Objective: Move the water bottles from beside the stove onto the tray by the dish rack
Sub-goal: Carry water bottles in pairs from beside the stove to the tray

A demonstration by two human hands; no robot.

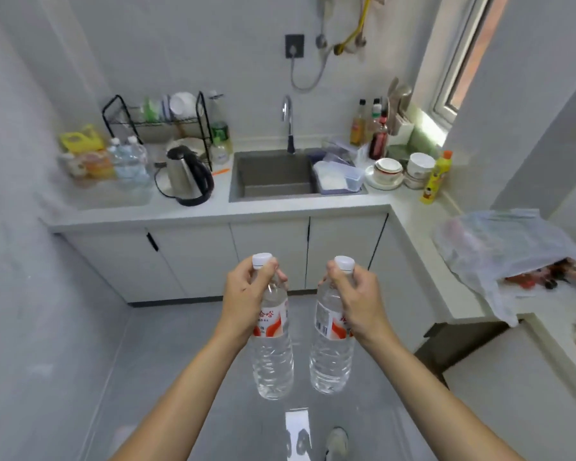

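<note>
My left hand (246,294) grips the neck of a clear water bottle (273,357) with a white cap and an orange-white label. My right hand (356,294) holds a second, matching water bottle (331,357) by its neck. Both bottles hang upright over the grey floor, well short of the counter. On the far left of the counter lies a clear tray (94,194) beside the black dish rack (157,121). Two more water bottles (130,158) stand at the tray's back.
A steel kettle (187,174) stands right of the tray, then the sink (273,174) with plastic tubs. Yellow packets (84,151) sit at the tray's left. Bowls, sauce bottles and a yellow detergent bottle (434,178) fill the right corner. A plastic bag (499,247) lies on the right counter.
</note>
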